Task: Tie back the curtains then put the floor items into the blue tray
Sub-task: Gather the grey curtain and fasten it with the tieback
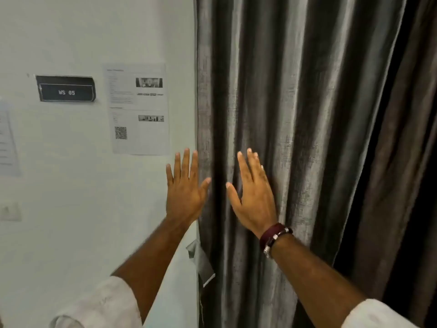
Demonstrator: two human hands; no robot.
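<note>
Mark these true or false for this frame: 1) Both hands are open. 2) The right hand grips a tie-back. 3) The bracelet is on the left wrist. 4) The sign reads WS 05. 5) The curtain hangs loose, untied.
1) True: the left hand and right hand have straight fingers.
2) False: it lies flat at the curtain, holding nothing.
3) False: the bracelet is on the right wrist.
4) True: the sign reads WS 05.
5) True: its folds hang straight, with no tie around them in view.

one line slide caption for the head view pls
Both hands open, left hand and right hand, reaching for the grey curtain.
</note>
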